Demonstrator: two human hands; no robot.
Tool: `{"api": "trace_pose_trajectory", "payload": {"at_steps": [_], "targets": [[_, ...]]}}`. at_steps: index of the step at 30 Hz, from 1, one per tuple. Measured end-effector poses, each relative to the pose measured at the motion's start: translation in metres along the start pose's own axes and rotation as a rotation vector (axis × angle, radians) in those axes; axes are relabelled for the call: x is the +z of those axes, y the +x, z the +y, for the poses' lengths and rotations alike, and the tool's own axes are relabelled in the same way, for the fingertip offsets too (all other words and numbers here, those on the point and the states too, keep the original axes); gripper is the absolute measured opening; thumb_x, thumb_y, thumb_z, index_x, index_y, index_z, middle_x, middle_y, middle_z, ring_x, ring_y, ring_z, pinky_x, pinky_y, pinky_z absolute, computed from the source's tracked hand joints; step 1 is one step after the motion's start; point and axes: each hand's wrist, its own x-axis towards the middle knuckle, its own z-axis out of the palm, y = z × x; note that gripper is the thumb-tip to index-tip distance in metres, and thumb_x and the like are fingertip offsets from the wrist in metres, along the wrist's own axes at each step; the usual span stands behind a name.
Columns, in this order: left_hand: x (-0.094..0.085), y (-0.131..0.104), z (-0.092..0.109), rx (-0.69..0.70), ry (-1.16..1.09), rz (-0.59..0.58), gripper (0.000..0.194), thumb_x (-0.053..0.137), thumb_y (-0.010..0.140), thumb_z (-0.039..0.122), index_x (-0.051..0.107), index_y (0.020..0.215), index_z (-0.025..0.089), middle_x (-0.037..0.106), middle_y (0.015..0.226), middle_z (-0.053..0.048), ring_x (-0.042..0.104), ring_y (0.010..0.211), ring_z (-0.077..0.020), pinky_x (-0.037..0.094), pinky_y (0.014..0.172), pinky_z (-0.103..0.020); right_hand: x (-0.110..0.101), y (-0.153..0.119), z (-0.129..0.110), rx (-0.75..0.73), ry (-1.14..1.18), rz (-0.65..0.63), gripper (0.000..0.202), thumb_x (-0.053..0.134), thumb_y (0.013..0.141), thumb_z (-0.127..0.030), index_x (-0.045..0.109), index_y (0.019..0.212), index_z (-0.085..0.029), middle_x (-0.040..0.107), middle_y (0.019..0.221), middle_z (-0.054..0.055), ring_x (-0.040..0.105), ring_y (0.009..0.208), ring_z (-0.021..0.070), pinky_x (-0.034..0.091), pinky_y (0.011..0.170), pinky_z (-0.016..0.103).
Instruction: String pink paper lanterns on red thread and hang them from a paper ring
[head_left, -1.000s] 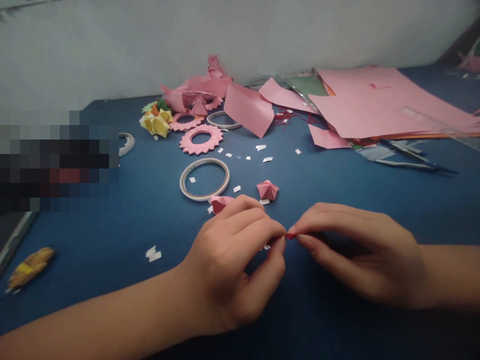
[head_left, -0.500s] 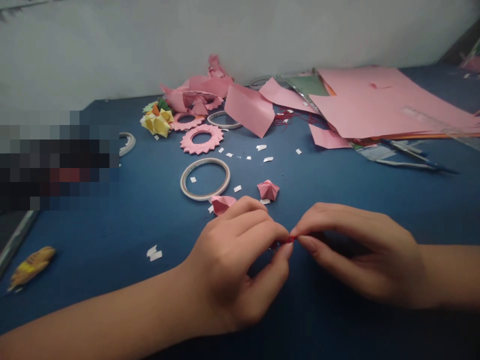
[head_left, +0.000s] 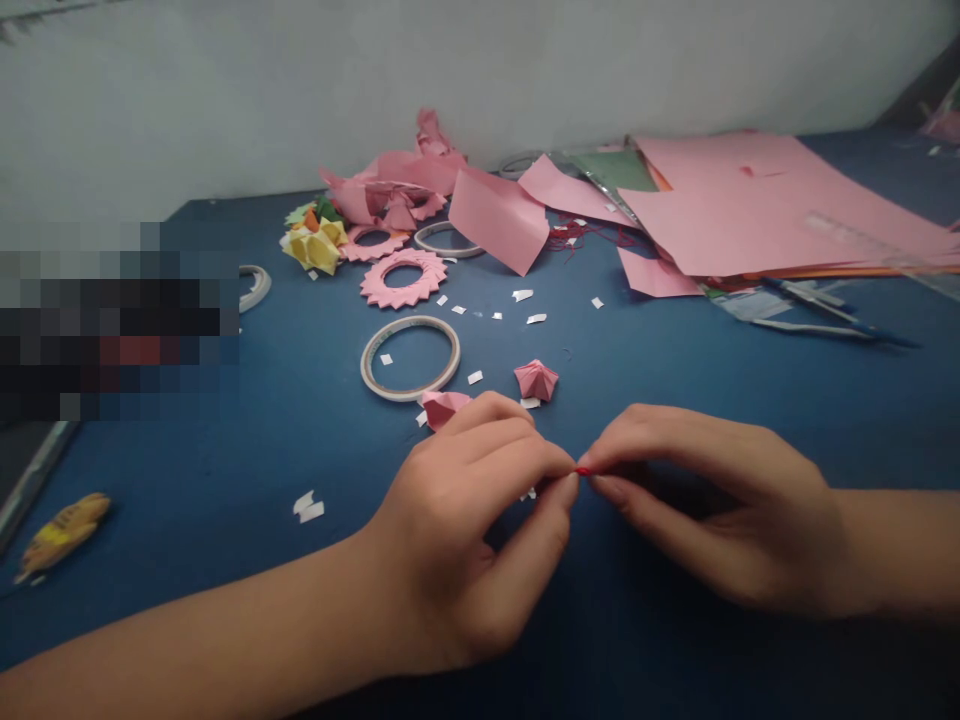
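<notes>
Between my two hands, just above the blue tabletop, is a short bit of red thread (head_left: pixel 583 470). My left hand (head_left: pixel 465 530) pinches its left end between thumb and forefinger. Closed on the other end are the thumb and forefinger of my right hand (head_left: pixel 727 510). Only a sliver of red shows; the fingertips cover the rest. Just beyond the left knuckles lies a folded pink paper piece (head_left: pixel 444 409), partly hidden by that hand. A small pleated pink paper shape (head_left: pixel 536 380) stands behind the fingertips.
A tape roll (head_left: pixel 365 366) lies left of centre, amid white paper scraps (head_left: pixel 308 507). Behind it are pleated pink rings (head_left: pixel 382 292), a yellow folded flower (head_left: pixel 313 247) and tangled red thread (head_left: pixel 568 238). Pink sheets (head_left: pixel 757 230) and a compass (head_left: pixel 817 328) occupy the right.
My left fingertips have shifted slightly left and up, opening a small gap from the right ones, where red shows. A white scrap now appears between my left thumb and forefinger.
</notes>
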Motion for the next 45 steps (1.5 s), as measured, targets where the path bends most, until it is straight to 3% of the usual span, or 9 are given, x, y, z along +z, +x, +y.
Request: {"api": "trace_pose_trajectory", "payload": {"at_steps": [17, 23, 45], "targets": [[-0.0012, -0.0030, -0.0013, -0.008, 0.008, -0.032, 0.016, 0.049, 0.082, 0.003, 0.061, 0.078, 0.013, 0.062, 0.066, -0.004, 0.056, 0.067, -0.0154, 0.049, 0.066, -0.031, -0.0010, 0.0002, -0.0007, 0.002, 0.053, 0.003, 0.011, 0.052, 0.083, -0.007, 0.058, 0.088, -0.014, 0.062, 0.072, 0.004, 0.058, 0.063, 0.0104, 0.049, 0.057, 0.022], [-0.0001, -0.0035, -0.0019, -0.005, -0.003, 0.012, 0.017, 0.047, 0.083, 0.004, 0.060, 0.079, 0.015, 0.060, 0.066, -0.003, 0.056, 0.068, -0.0159, 0.049, 0.065, -0.031, -0.0016, 0.0008, -0.0007, -0.015, 0.076, -0.005, 0.015, 0.051, 0.082, -0.005, 0.058, 0.090, -0.015, 0.061, 0.071, 0.003, 0.057, 0.062, 0.0109, 0.049, 0.056, 0.023], [-0.0005, -0.0043, -0.0034, -0.006, 0.016, 0.009, 0.016, 0.049, 0.082, 0.003, 0.061, 0.076, 0.010, 0.060, 0.067, -0.004, 0.054, 0.071, -0.0148, 0.047, 0.068, -0.029, -0.0060, 0.0032, -0.0014, -0.088, 0.124, -0.121, 0.017, 0.049, 0.081, 0.000, 0.056, 0.091, -0.012, 0.062, 0.073, 0.005, 0.058, 0.065, 0.0110, 0.049, 0.057, 0.022]]}}
